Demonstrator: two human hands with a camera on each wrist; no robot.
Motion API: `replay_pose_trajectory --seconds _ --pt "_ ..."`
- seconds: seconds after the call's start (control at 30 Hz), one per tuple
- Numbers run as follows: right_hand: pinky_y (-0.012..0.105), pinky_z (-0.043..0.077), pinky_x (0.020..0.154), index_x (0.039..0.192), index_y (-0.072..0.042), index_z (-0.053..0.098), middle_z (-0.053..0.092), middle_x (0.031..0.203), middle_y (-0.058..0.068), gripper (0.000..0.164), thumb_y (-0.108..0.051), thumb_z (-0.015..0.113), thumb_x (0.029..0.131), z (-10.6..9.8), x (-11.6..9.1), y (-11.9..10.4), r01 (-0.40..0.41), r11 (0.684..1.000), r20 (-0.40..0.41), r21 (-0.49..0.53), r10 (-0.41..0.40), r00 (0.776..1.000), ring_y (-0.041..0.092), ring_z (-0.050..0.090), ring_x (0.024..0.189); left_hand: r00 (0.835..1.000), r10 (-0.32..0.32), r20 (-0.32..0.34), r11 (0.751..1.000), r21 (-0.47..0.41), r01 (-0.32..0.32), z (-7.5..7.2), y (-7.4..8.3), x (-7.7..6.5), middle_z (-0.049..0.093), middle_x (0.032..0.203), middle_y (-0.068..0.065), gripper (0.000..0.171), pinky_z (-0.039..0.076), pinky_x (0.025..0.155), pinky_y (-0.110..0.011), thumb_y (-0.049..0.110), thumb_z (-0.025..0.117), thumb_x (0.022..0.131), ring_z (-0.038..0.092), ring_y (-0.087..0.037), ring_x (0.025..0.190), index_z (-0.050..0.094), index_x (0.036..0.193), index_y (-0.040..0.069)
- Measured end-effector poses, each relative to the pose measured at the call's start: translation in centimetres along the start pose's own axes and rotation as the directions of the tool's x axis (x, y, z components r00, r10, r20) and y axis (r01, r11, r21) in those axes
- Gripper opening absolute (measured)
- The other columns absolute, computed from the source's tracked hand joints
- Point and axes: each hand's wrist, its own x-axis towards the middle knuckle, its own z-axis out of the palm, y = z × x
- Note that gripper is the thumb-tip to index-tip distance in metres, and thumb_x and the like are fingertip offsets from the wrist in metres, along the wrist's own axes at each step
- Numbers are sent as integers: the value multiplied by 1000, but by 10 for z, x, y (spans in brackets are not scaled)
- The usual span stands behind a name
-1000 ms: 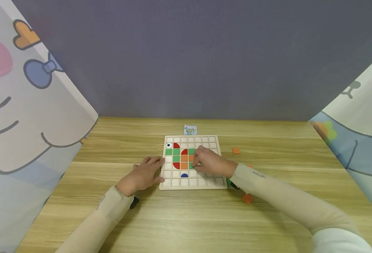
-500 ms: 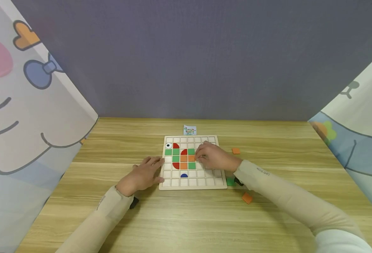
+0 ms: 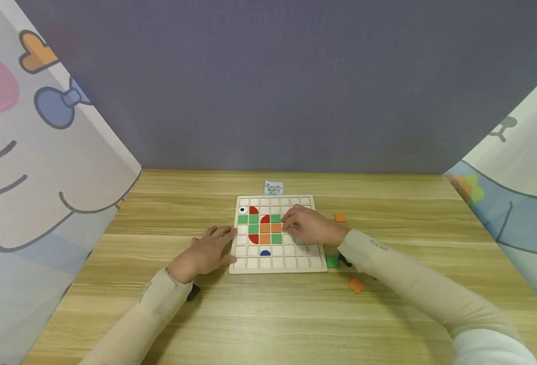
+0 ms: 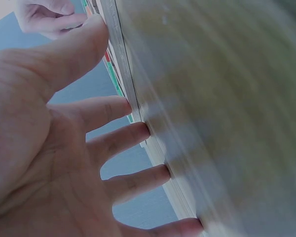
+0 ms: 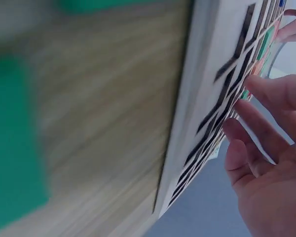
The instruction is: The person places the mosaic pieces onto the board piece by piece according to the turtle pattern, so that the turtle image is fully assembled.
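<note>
At the far left, a pale cartoon-print panel [image 3: 17, 167] stood beside the wooden bench [image 3: 268, 319]. The left hand [image 3: 206, 254] was at the board's left edge, its fingers [image 4: 133, 185] spread and straight; it gripped nothing. The gridded wooden board [image 3: 279, 270] lay flat on the bench, between the two hands.

Tiles sat in its cells. Leftmost in the second row was an eye tile [image 3: 243, 210], with a red quarter-round tile [image 3: 253, 210] to its right. Green, red and orange tiles filled cells below these, and a blue half-round tile [image 3: 265, 253] sat nearer the front. A small printed card [image 3: 274, 188] lay just beyond the far edge.

The right hand [image 3: 308, 225] was over the board's right half. Its fingers were bent, tips down at the grid beside an orange tile [image 3: 275, 228]; whether they pinched a tile could not be determined.

To the right, a green tile [image 3: 332, 262] lay just beside the board's near corner. A front orange tile [image 3: 356, 285] and a rear orange tile [image 3: 339, 217] lay apart from it.
</note>
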Motion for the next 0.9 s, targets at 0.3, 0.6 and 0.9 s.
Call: replay_pose_trajectory --seconds 0.3,0.6,0.9 --pt "38 46 87 102 -6 72 59 115 9 17 -10 69 86 -23 -55 6 -25 999 -46 34 26 999 22 52 106 1000 12 -8 1000 8 -12 0 -1 0 25 152 -9 71 25 86 -77 39 60 91 22 -42 136 31 148 9" --pt "42 43 94 97 -17 74 60 111 -3 20 -19 79 79 -27 -121 9 -63 998 -3 -29 63 998 19 52 105 1000 16 -8 1000 12 -16 -1 0 0 26 152 -10 70 26 85 -78 38 61 92 23 -42 135 32 148 8" --pt "39 48 86 107 -11 72 59 118 1 28 -13 77 79 -16 -144 7 -78 997 8 1 78 997 20 51 107 1000 21 -17 1000 11 -21 0 -1 -1 27 151 -11 71 26 85 -78 38 62 91 23 -42 135 33 148 8"
